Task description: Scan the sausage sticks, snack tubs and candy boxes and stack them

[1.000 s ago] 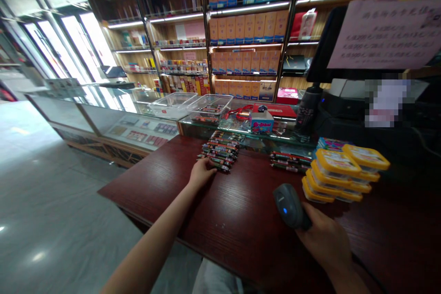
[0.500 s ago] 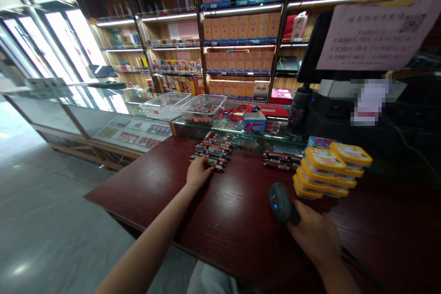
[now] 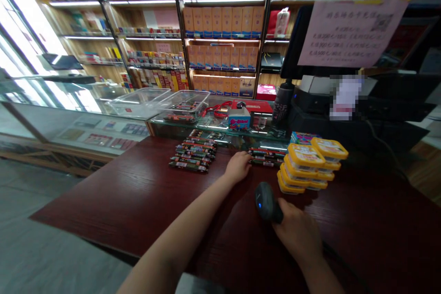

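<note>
In my right hand (image 3: pixel 299 229) is a dark handheld barcode scanner (image 3: pixel 264 201), its fingers wrapped around the handle. A blue light glows on the scanner's head. Further forward, my left hand (image 3: pixel 238 166) reaches the left end of the right-hand pile of slim, dark, pen-like sticks (image 3: pixel 268 157). Its curled fingers close on the end of a stick there, though the fingertips are partly hidden. Left of that hand lies a larger pile of the same sticks (image 3: pixel 193 152), some with white labels. Stacked yellow-lidded tubs (image 3: pixel 306 156) stand just beyond the scanner.
The dark red wooden counter (image 3: pixel 113 202) meets a raised glass shelf at the back. Clear plastic bins (image 3: pixel 186 103), one with sticks inside, and a small blue-pink box (image 3: pixel 239 119) stand there. A monitor with a pink paper sign (image 3: pixel 351 34) rises at right. Boxes line the wall shelves.
My left hand has left the left-hand pile and moved right to the end of the right-hand pile. My right hand still holds the scanner. The view has turned slightly right.
</note>
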A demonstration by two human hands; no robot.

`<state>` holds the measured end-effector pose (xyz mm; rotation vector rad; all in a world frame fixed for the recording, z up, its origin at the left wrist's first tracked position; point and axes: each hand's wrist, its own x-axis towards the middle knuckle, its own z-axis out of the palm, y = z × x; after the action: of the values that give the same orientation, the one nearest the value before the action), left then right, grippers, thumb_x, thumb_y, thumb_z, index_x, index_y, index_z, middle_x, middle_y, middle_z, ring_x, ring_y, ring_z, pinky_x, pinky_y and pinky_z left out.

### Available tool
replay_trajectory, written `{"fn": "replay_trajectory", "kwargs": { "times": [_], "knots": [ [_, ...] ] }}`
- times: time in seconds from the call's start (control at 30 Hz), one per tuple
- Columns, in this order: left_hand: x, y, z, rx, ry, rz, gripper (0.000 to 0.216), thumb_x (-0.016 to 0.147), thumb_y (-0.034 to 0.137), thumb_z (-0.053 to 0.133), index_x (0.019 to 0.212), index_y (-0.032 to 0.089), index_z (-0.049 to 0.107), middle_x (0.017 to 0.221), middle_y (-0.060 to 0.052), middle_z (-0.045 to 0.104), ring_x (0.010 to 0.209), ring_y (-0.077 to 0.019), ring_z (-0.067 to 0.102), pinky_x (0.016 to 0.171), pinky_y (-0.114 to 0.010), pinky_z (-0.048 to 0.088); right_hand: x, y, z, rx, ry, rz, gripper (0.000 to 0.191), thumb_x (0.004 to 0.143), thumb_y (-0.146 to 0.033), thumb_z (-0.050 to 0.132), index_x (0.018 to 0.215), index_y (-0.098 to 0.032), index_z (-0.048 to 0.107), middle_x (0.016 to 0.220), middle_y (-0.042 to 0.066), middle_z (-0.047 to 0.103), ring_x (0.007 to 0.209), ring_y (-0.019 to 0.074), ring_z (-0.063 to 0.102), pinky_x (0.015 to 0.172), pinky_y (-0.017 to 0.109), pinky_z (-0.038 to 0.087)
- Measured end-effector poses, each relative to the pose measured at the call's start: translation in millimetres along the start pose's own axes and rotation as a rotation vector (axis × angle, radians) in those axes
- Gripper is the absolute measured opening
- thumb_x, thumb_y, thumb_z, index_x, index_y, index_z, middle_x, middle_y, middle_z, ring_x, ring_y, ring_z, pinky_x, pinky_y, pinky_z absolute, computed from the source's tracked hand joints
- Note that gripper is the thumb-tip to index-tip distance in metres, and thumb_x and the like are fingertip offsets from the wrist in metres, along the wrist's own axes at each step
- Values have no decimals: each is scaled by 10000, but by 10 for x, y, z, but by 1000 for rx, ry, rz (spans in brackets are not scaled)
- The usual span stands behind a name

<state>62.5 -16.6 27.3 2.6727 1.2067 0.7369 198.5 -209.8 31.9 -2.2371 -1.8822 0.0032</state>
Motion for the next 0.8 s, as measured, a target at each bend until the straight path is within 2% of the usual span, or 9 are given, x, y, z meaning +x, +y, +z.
{"fn": "replay_trajectory", "kwargs": {
  "times": [0.13,0.3,0.5,0.67,0.8],
  "knots": [
    [227,170,176,64,-80,-34,251,766,269,648,1005,193,644,1068,-92,608,1032,-240,544,892,-356,454,21,18,0,-4,-31,3,80,815,-206,515,870,-234,567,802,16,675,736,199,653,577,277,311],
    [220,216,210,123,-126,-90,229,756,279,671,975,210,667,1055,-105,609,1050,-263,525,864,-374,449,23,21,-14,17,-48,8,87,820,-203,502,869,-235,566,813,15,676,759,186,650,583,269,308],
    [-158,25,49,202,-109,-200,131,787,256,633,898,193,664,997,-92,602,995,-233,522,816,-326,437,-5,14,-13,27,-8,10,97,816,-210,509,887,-243,566,816,10,678,756,196,658,583,278,320],
    [-540,-127,-95,202,-1,-278,132,829,278,578,803,182,665,911,-90,590,913,-225,520,785,-338,420,-41,-12,-7,25,32,-13,79,834,-225,502,874,-242,567,805,13,685,737,202,662,584,283,331],
    [-664,-132,-131,132,98,-329,187,865,301,525,881,189,674,883,-76,580,884,-205,519,806,-329,409,-58,-28,7,14,47,-46,108,831,-226,501,900,-237,584,811,17,695,732,187,664,591,270,345]
  ]
}}
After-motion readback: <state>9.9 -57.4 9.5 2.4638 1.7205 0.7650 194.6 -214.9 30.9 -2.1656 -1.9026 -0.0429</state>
